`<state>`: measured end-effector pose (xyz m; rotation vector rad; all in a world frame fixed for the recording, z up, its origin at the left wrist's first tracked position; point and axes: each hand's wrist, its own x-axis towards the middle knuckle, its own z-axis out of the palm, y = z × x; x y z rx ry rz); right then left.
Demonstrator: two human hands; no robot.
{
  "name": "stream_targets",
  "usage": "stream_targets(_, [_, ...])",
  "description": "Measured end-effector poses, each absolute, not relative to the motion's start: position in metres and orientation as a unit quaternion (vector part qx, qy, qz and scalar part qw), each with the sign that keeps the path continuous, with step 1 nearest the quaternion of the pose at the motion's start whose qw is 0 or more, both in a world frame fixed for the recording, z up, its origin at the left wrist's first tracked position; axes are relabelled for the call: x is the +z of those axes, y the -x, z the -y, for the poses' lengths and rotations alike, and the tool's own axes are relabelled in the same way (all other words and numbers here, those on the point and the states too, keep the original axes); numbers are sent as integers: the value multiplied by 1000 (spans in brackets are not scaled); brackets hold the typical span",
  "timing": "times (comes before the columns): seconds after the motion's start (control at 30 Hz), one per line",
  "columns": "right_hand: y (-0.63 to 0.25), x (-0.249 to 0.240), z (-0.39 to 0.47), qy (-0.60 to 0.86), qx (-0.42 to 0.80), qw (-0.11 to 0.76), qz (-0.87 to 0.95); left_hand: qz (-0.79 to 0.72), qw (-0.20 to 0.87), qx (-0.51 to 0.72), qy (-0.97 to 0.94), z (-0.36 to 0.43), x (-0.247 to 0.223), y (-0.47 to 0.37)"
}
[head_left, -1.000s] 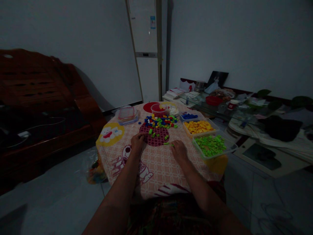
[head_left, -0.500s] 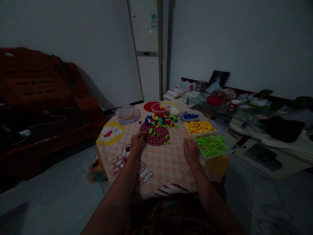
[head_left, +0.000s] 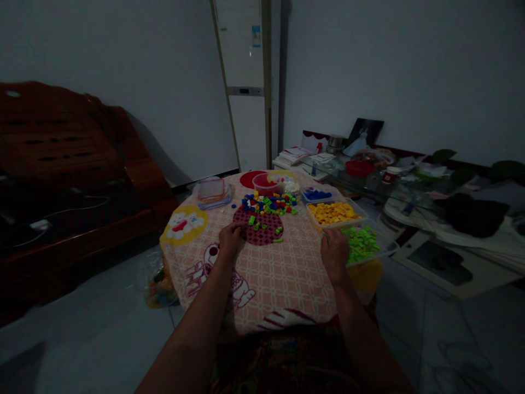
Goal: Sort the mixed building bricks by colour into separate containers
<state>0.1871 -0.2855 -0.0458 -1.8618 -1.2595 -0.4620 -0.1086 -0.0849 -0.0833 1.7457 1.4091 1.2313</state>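
On the patterned tablecloth (head_left: 287, 273), my left hand (head_left: 230, 238) rests beside the dark red circle, fingers curled; whatever it may hold is too small to see. My right hand (head_left: 334, 251) is closed over the left edge of the box of green bricks (head_left: 363, 243), its fingertips' contents hidden. A few loose green bricks (head_left: 251, 220) lie on the circle between my hands. Behind them is a mixed pile of coloured bricks (head_left: 268, 203). The box of yellow bricks (head_left: 334, 213) sits behind my right hand, with the box of blue bricks (head_left: 316, 195) beyond.
A round clear tub (head_left: 267, 183) stands behind the mixed pile, beside white bricks (head_left: 290, 185). Stacked clear lids or boxes (head_left: 214, 192) are at the table's back left. A cluttered glass table (head_left: 353, 183) stands right; a wooden bench (head_left: 74, 164) is left.
My right hand has moved right, from the cloth to over the left edge of the green-brick box. My left hand has stayed nearly where it was.
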Motion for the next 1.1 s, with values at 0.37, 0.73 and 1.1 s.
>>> stream_targets(0.37, [-118,-58,264,700,-36,328,633,-520,313,473,-639,82,-89,108])
stream_targets(0.73, [-94,-75,238,651,-41,229,722,-520,303,469,-646,89,-79,108])
stream_targets(1.1, [-95,-73,245,675,-50,235,697,-513,315,474,-643,81,-90,108])
